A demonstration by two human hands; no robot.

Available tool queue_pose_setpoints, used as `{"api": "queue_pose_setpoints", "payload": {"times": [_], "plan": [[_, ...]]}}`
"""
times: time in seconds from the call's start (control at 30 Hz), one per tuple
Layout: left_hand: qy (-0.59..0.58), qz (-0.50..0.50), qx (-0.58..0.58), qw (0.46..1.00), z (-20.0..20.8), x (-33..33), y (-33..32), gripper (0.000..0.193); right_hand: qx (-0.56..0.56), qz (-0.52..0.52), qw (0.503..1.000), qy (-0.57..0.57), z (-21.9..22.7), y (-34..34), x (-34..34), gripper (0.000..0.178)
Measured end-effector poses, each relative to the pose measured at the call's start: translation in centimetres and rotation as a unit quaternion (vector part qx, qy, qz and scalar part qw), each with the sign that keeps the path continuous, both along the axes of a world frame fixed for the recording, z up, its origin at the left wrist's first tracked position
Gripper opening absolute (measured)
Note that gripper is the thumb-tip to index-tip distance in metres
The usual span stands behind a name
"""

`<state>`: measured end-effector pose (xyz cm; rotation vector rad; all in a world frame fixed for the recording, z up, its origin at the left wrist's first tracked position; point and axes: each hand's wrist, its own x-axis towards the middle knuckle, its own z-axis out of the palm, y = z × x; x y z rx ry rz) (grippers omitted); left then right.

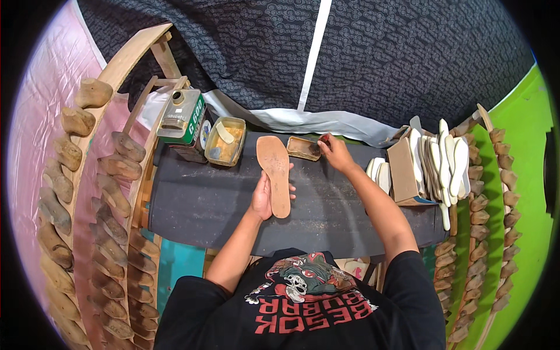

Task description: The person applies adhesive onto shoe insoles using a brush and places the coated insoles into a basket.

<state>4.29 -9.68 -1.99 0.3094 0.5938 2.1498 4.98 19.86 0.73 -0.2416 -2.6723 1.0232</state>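
Observation:
A tan shoe insole (273, 175) stands up over the middle of the table, its wide toe end pointing away from me. My left hand (262, 198) is closed around its lower half, with fingertips showing at the right edge. Beyond it to the right sits a small shallow rectangular tray (301, 148), brownish inside. At that tray's right end, my right hand (338, 154) has its fingers pinched together. Something small and dark reddish shows at the fingertips, too small to name.
A metal can (182, 125) and a yellowish tub (232, 153) with a pale scraper-like piece (224, 133) stand at the table's (204, 204) back left. At right, a cardboard box (405, 173) holds several white sole-shaped pieces (444, 154). Racks of wooden shoe lasts (55, 210) flank both sides.

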Motion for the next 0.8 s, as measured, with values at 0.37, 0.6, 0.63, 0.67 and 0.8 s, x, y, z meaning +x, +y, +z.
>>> {"api": "queue_pose_setpoints", "payload": {"times": [0.37, 0.6, 0.63, 0.67, 0.8], "plan": [[0.016, -0.030, -0.012, 0.999, 0.6, 0.2, 1.7, 0.064, -0.231, -0.050, 0.954, 0.186, 8.0, -1.3, 1.1, 0.027], [0.034, -0.122, -0.039, 0.991, -0.5, 1.5, 3.5, 0.065, -0.116, 0.011, 0.980, 0.159, 10.6, -3.5, 1.3, 0.018], [0.031, -0.134, -0.036, 0.990, -0.5, 1.5, 3.6, 0.065, -0.060, 0.025, 0.985, 0.162, 10.4, -3.4, 1.4, 0.017], [0.031, -0.134, -0.036, 0.990, -0.5, 1.5, 3.5, 0.065, -0.056, 0.023, 0.986, 0.158, 10.4, -3.5, 1.7, 0.017], [0.041, -0.143, -0.060, 0.987, -1.0, 1.3, 2.8, 0.066, -0.067, -0.011, 0.989, 0.134, 10.3, -3.4, 2.6, 0.018]]}}
